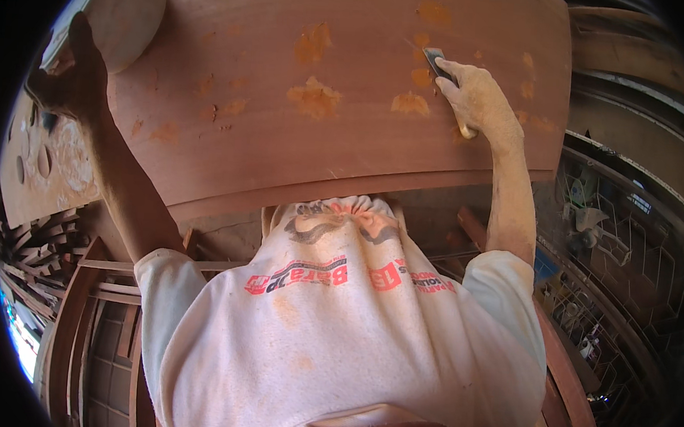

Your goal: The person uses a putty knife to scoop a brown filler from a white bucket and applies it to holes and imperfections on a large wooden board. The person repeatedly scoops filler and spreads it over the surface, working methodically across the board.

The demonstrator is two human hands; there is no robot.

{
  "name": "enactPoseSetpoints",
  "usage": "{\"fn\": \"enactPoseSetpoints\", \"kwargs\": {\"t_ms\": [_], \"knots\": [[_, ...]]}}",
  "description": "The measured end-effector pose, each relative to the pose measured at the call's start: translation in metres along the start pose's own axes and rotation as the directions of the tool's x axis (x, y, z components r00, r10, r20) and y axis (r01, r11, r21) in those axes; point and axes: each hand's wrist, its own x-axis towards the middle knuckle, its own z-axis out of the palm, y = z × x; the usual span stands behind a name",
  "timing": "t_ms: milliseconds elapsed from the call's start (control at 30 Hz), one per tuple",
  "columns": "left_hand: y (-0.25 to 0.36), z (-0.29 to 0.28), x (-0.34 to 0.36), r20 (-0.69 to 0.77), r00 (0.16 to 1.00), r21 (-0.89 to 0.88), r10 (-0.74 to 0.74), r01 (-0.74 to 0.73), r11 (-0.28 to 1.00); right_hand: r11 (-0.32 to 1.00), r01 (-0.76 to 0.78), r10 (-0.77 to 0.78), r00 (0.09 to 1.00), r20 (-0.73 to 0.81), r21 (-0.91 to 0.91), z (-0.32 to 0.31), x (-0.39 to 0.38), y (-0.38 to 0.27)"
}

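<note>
A: What fills most of the view ahead of the person?
B: A broad reddish-brown wooden panel (pixel 245 143), spread across the upper part, its near edge running just beyond the shirt front.
A: And the arms?
B: The left forearm (pixel 127 179) slants forward and outward. The right forearm (pixel 512 188) runs almost straight ahead, with the hand angled inward at the wrist.
A: What is that by the far left corner?
B: A pale, curved container (pixel 131 25). The left hand (pixel 74 87) is at its near side, in shadow, the thumb pointing up and well apart from the fingers. I cannot tell whether those fingers are pressed together or grip the rim.
A: The right hand (pixel 478 97)?
B: It is over the right part of the panel, knuckles up, fingers curled round a scraper (pixel 433 60) with the forefinger stretched toward the dark blade.
A: Where does the blade point?
B: Forward and slightly left, near small orange patches (pixel 422 78); whether it touches the wood, I cannot tell.
</note>
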Motion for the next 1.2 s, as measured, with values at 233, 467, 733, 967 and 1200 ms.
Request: {"fn": "enactPoseSetpoints", "kwargs": {"t_ms": [233, 467, 733, 967, 1200], "knots": [[0.051, -0.099, -0.078, 0.097, 0.977, 0.103, -0.192, 0.182, 0.978, 0.996, 0.075, -0.073, 0.997, 0.037, -0.053, 0.045, -0.061, 0.028], [0.135, -0.077, -0.109, 0.574, 0.806, -0.225, -0.148, 0.328, 0.917, 0.992, 0.105, -0.100, 0.993, -0.062, 0.074, 0.005, -0.017, -0.001], [0.162, -0.017, -0.109, 0.728, 0.590, -0.013, -0.349, 0.521, 0.854, 0.967, 0.093, -0.039, 0.973, 0.226, -0.235, -0.041, 0.020, -0.023], [0.165, 0.004, -0.119, 0.636, 0.625, 0.166, -0.453, 0.462, 0.871, 0.768, 0.448, -0.512, 0.859, -0.019, -0.458, -0.049, 0.080, 0.011], [0.177, 0.003, -0.120, 0.544, 0.590, 0.219, -0.596, 0.587, 0.780, 0.789, 0.325, -0.389, 0.921, -0.015, -0.520, -0.081, 0.107, 0.057]]}}
